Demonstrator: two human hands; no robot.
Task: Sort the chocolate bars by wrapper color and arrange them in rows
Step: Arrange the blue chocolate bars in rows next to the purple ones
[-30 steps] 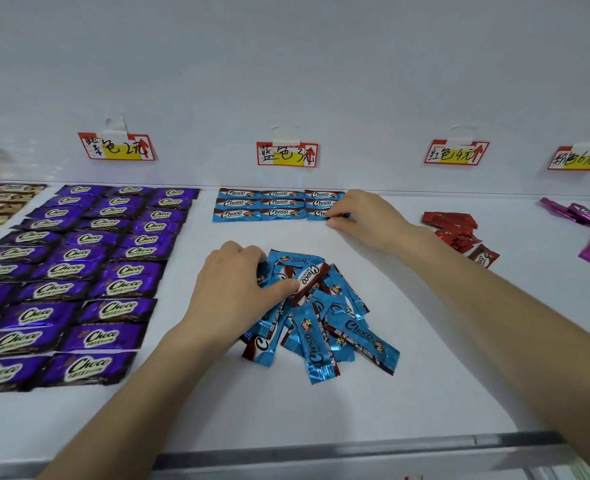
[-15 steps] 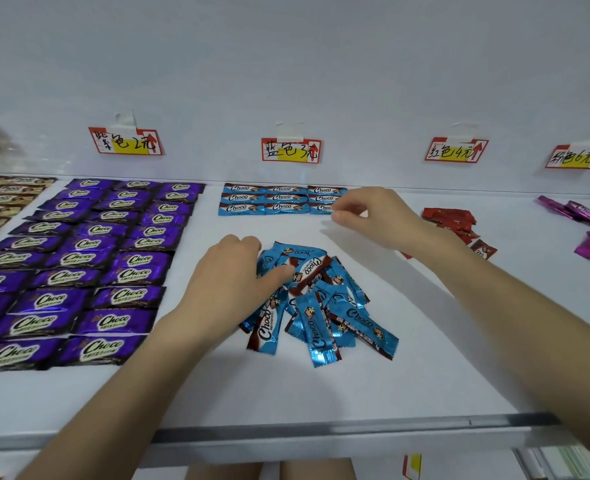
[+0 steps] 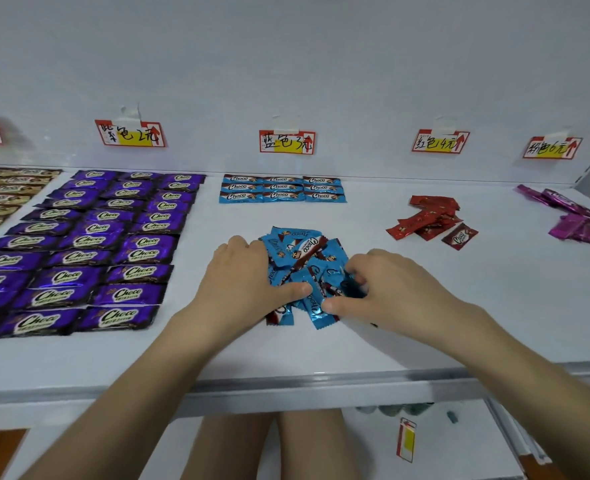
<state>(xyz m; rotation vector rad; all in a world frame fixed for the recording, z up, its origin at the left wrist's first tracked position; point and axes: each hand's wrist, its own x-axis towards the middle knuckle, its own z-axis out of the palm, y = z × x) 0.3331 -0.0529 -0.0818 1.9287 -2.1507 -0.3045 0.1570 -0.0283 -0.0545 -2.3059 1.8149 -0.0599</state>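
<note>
Some loose blue bars (image 3: 297, 247) hide beneath left hand (image 3: 241, 282) and right hand (image 3: 390, 292).

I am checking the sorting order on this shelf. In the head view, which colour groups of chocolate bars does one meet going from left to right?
gold-brown bars → purple bars → blue bars → red bars → pink bars

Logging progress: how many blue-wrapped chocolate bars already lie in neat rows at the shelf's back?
9 blue-wrapped chocolate bars, in three rows of three under the middle red-and-yellow paper price tag; none look hidden; loose blue pile excluded.
</note>
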